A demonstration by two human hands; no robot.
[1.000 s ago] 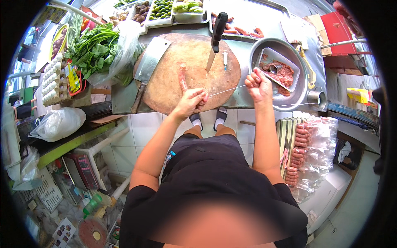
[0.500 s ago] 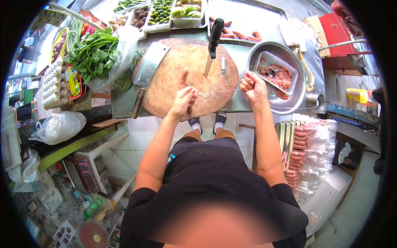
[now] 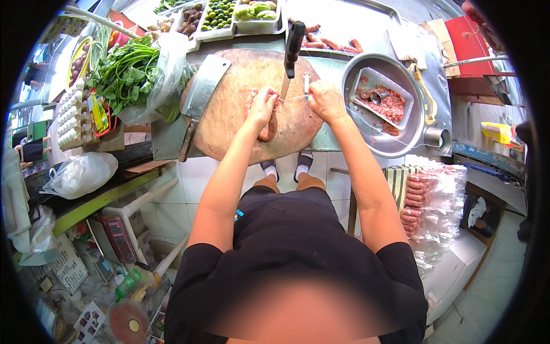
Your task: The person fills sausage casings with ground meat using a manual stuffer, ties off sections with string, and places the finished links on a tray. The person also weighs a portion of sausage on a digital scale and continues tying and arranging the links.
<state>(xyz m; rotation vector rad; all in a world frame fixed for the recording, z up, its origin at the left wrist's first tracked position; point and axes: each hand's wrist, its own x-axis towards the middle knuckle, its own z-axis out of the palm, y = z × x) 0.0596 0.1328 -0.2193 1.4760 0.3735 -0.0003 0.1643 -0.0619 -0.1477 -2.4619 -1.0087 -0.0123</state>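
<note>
A thin pale string stretches between my hands over the round wooden chopping board. One end is pinched in my closed left hand, which rests on a raw sausage. The sausage shows on both sides of the hand; how the string meets it is hidden. My right hand is closed on the other end, at the board's right edge. Between them a black-handled knife stands upright, its point in the board, the string close to its blade. A small syringe lies partly behind my right fingers.
A cleaver lies on the board's left side. To the right, a metal basin contains a white tray of minced meat and a spoon. Sausages lie on a tray behind. Leafy greens and egg trays are at left.
My right hand has moved left and away from me, toward the knife, shortening the string's span. My left hand has moved slightly forward and right, over the sausage, which now shows more below it.
</note>
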